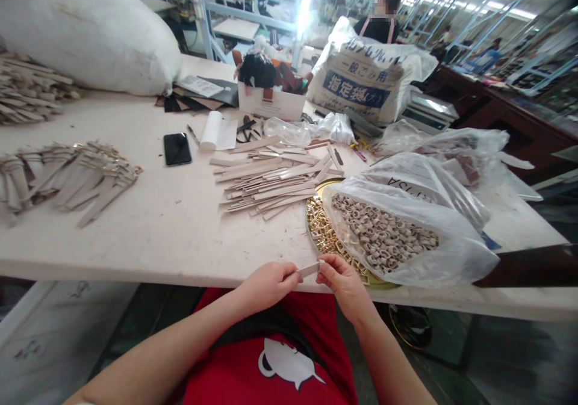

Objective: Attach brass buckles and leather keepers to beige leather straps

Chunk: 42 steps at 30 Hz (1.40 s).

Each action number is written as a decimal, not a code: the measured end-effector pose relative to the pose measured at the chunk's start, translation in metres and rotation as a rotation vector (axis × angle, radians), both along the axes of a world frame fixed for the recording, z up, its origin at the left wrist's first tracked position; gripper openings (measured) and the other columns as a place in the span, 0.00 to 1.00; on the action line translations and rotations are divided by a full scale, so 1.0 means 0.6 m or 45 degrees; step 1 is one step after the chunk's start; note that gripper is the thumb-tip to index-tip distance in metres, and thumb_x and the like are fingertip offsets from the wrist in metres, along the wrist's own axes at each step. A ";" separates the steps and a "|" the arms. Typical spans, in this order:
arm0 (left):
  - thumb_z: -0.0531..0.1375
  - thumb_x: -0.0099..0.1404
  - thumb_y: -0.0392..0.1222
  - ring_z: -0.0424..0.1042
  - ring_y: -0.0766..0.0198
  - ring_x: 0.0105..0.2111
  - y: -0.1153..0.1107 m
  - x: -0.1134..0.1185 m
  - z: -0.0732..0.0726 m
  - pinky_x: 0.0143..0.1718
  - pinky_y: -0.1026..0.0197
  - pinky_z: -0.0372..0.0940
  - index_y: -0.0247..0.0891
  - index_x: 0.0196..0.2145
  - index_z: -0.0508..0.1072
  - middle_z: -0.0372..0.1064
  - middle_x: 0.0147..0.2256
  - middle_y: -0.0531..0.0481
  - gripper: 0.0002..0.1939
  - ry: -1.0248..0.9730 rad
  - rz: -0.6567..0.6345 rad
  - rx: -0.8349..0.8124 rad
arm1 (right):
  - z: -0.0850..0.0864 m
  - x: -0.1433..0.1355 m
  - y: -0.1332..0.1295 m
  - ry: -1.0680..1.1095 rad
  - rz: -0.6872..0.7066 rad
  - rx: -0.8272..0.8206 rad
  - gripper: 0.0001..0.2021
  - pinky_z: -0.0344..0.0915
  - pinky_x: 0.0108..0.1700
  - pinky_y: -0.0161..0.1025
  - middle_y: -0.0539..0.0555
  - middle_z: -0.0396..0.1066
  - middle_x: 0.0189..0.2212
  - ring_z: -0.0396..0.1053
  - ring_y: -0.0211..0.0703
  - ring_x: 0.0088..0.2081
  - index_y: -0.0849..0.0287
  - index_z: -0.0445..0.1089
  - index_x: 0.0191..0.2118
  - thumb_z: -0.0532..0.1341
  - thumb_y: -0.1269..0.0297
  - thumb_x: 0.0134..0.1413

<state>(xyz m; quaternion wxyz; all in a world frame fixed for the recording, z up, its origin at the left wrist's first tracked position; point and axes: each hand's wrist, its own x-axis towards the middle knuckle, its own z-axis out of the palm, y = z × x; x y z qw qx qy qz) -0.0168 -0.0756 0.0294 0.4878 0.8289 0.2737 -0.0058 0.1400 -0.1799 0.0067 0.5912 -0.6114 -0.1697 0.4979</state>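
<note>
Over the table's front edge, a short beige strap (309, 270) stretches between my two hands. My left hand (273, 283) pinches one end between thumb and bent fingers. At the other end, the fingertips of my right hand (341, 281) are closed on the strap; a small pale bit shows there, too small to name. Right beside my right hand lies a round gold tray (308, 227) of small gold buckles (321, 223). A clear plastic bag full of beige strap loops (388, 230) rests partly over it. Farther back is a loose pile of beige straps (266, 179).
Finished-looking bundles of straps (90, 173) lie at left, near a black phone (177, 149) and a white paper roll (212, 131). Behind stand a white box (271, 103), a large printed sack (361, 77) and a scale (428, 113). A person (383, 14) is beyond.
</note>
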 end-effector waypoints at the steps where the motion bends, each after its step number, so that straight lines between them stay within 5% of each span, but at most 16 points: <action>1: 0.46 0.61 0.44 0.63 0.66 0.24 0.002 -0.002 -0.001 0.24 0.66 0.51 0.36 0.27 0.70 0.66 0.23 0.52 0.16 0.020 -0.025 0.015 | 0.000 -0.001 -0.001 -0.045 0.051 -0.012 0.13 0.60 0.30 0.33 0.45 0.67 0.20 0.63 0.32 0.23 0.58 0.69 0.31 0.67 0.58 0.39; 5: 0.46 0.62 0.47 0.64 0.65 0.26 0.004 -0.004 0.003 0.26 0.66 0.52 0.37 0.28 0.70 0.68 0.25 0.50 0.17 0.052 -0.151 0.031 | 0.006 -0.015 -0.001 -0.102 0.320 -0.069 0.14 0.58 0.29 0.34 0.46 0.66 0.17 0.62 0.34 0.22 0.60 0.68 0.30 0.67 0.57 0.38; 10: 0.42 0.64 0.54 0.66 0.62 0.32 -0.007 0.005 0.018 0.32 0.63 0.57 0.36 0.43 0.64 0.69 0.32 0.47 0.22 -0.064 0.079 -0.143 | 0.005 -0.050 0.009 -0.081 0.206 0.020 0.14 0.58 0.29 0.34 0.45 0.64 0.18 0.60 0.34 0.22 0.59 0.65 0.30 0.64 0.55 0.41; 13: 0.41 0.65 0.54 0.65 0.64 0.29 -0.007 0.009 0.015 0.31 0.64 0.57 0.35 0.46 0.63 0.68 0.29 0.50 0.23 -0.140 0.128 -0.264 | 0.003 -0.049 0.014 -0.149 0.324 0.071 0.14 0.59 0.29 0.35 0.46 0.63 0.20 0.60 0.35 0.23 0.59 0.65 0.29 0.61 0.52 0.44; 16: 0.42 0.64 0.53 0.60 0.67 0.23 0.003 0.009 0.006 0.26 0.66 0.54 0.34 0.37 0.67 0.61 0.21 0.54 0.22 -0.143 0.151 -0.277 | 0.006 -0.008 0.019 -0.671 0.308 -0.012 0.14 0.60 0.30 0.37 0.49 0.66 0.23 0.62 0.38 0.25 0.59 0.66 0.33 0.57 0.53 0.49; 20: 0.42 0.63 0.53 0.52 0.69 0.18 0.008 0.012 0.001 0.21 0.67 0.50 0.34 0.31 0.67 0.50 0.15 0.59 0.22 -0.153 0.225 -0.381 | 0.004 0.058 0.034 -1.823 0.266 -0.381 0.09 0.58 0.35 0.38 0.57 0.69 0.32 0.66 0.44 0.32 0.59 0.67 0.31 0.53 0.63 0.54; 24: 0.44 0.62 0.55 0.51 0.70 0.17 0.000 0.011 -0.006 0.20 0.67 0.48 0.34 0.30 0.66 0.49 0.15 0.60 0.22 -0.177 0.201 -0.434 | -0.002 0.082 0.048 -2.189 0.359 -0.553 0.09 0.56 0.31 0.37 0.59 0.69 0.29 0.65 0.43 0.29 0.59 0.67 0.27 0.52 0.68 0.53; 28: 0.43 0.62 0.56 0.48 0.71 0.14 0.004 0.010 -0.015 0.18 0.67 0.46 0.35 0.31 0.64 0.48 0.14 0.61 0.22 -0.240 0.294 -0.521 | 0.015 0.086 0.045 -1.796 0.222 -0.325 0.06 0.55 0.30 0.38 0.54 0.66 0.24 0.62 0.41 0.26 0.58 0.65 0.24 0.56 0.66 0.49; 35: 0.54 0.57 0.52 0.51 0.74 0.15 0.006 0.038 0.001 0.17 0.69 0.48 0.35 0.30 0.61 0.51 0.16 0.61 0.15 -0.371 0.410 -0.682 | 0.039 0.010 0.035 -0.135 0.108 0.031 0.11 0.52 0.23 0.32 0.44 0.58 0.16 0.52 0.32 0.19 0.59 0.67 0.27 0.63 0.56 0.43; 42: 0.57 0.55 0.50 0.46 0.76 0.15 -0.010 0.026 -0.010 0.16 0.70 0.44 0.34 0.31 0.61 0.50 0.17 0.61 0.16 -0.595 0.595 -1.077 | 0.026 -0.057 0.035 0.350 0.025 0.201 0.09 0.58 0.26 0.31 0.47 0.65 0.26 0.57 0.31 0.23 0.57 0.70 0.30 0.66 0.60 0.40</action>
